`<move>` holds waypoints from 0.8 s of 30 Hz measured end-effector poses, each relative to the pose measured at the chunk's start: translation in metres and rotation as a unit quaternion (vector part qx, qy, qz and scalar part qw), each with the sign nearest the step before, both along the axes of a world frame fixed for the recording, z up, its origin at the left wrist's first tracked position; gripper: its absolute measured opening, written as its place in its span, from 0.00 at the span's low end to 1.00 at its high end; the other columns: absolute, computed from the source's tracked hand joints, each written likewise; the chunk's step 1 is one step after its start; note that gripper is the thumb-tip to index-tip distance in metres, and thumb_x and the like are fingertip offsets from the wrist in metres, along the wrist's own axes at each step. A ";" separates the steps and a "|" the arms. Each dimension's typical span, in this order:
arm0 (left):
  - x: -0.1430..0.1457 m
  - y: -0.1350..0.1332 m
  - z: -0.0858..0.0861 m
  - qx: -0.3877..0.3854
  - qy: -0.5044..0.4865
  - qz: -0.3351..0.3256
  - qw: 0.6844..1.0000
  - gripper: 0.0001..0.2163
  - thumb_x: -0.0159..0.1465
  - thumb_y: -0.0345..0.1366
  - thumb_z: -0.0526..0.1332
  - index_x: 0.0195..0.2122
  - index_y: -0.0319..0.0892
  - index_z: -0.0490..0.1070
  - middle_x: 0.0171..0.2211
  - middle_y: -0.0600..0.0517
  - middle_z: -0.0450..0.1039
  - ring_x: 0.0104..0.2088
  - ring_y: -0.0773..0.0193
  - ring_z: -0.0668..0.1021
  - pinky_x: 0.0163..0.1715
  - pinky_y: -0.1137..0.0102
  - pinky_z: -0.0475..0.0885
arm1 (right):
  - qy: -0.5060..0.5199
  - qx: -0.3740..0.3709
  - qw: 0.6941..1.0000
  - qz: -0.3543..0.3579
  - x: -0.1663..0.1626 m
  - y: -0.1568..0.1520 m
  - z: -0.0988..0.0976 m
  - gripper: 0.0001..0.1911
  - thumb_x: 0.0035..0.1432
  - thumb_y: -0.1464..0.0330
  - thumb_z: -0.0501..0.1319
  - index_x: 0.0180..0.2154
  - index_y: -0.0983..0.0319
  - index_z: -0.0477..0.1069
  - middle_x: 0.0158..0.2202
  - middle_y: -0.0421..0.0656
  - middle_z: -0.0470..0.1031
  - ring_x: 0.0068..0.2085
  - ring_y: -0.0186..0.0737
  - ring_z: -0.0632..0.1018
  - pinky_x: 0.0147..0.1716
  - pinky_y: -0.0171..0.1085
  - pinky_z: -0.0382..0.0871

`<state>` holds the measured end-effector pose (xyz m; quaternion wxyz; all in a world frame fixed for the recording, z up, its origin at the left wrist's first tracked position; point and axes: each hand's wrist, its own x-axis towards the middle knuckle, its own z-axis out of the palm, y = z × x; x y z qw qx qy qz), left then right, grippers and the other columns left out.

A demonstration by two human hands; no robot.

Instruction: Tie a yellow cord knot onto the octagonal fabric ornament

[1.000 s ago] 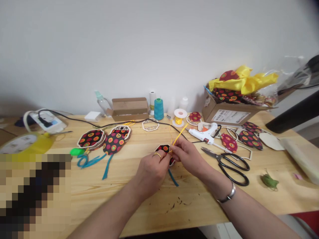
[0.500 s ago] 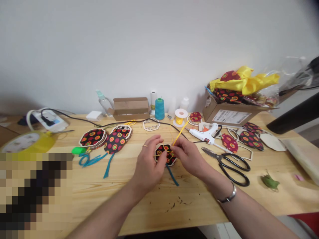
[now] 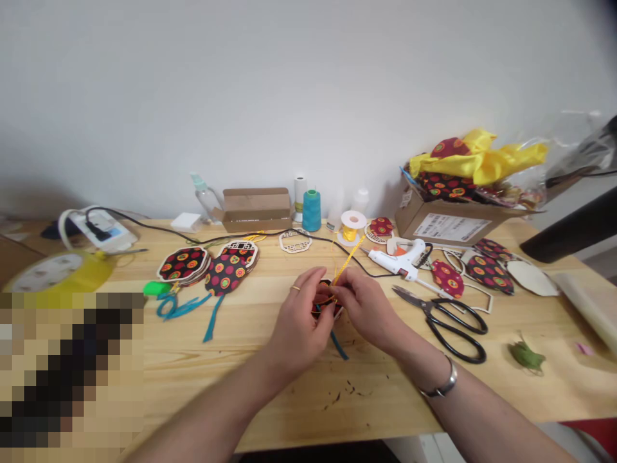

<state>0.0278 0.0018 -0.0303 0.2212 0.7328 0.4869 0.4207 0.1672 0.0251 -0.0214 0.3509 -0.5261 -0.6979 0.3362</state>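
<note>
Over the table's front middle, both hands meet above a small patterned fabric ornament (image 3: 320,312), dark with red flowers and mostly covered by fingers. A teal ribbon tail (image 3: 339,346) hangs from its lower side. My right hand (image 3: 366,305) pinches a yellow cord (image 3: 351,257), which runs up toward the white spool (image 3: 353,220). My left hand (image 3: 303,315), with a ring on one finger, is curled around the ornament's left side. Its fingertips reach the cord beside the right fingertips, and exactly what they grip is hidden.
Black-handled scissors (image 3: 448,321) and a white glue gun (image 3: 402,260) lie to the right. Similar ornaments (image 3: 182,265) are stacked at the left. Teal thread (image 3: 312,211) and a small open box (image 3: 257,212) stand at the back; a filled carton (image 3: 446,225) is back right.
My left hand has moved right and closed in toward the right fingertips, covering more of the ornament. My right hand still pinches the yellow cord. The whole view has shifted slightly.
</note>
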 end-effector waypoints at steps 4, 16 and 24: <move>0.000 0.002 0.002 -0.054 0.036 0.015 0.998 0.17 0.57 0.29 0.54 0.49 0.39 0.63 0.44 0.45 0.69 0.40 0.59 0.73 0.41 0.64 0.69 | 0.008 -0.012 1.000 0.020 -0.001 -0.001 -0.001 0.05 0.55 0.73 0.53 0.27 0.61 0.63 0.26 0.38 0.70 0.28 0.33 0.69 0.27 0.32 0.60; -0.006 0.007 0.004 -0.185 -0.054 -0.039 0.980 0.09 0.59 0.35 0.54 0.36 0.44 0.73 0.32 0.53 0.76 0.33 0.64 0.75 0.33 0.71 0.68 | 0.002 0.006 1.000 0.016 -0.001 -0.001 0.000 0.07 0.55 0.73 0.53 0.25 0.62 0.63 0.24 0.37 0.69 0.26 0.31 0.68 0.26 0.31 0.60; -0.011 0.010 0.009 -0.016 0.107 -0.015 0.994 0.10 0.58 0.31 0.56 0.33 0.48 0.76 0.41 0.51 0.72 0.43 0.59 0.70 0.43 0.63 0.65 | 0.005 -0.003 1.000 0.016 0.001 0.001 0.001 0.06 0.54 0.73 0.54 0.25 0.62 0.63 0.23 0.37 0.69 0.26 0.31 0.68 0.26 0.31 0.60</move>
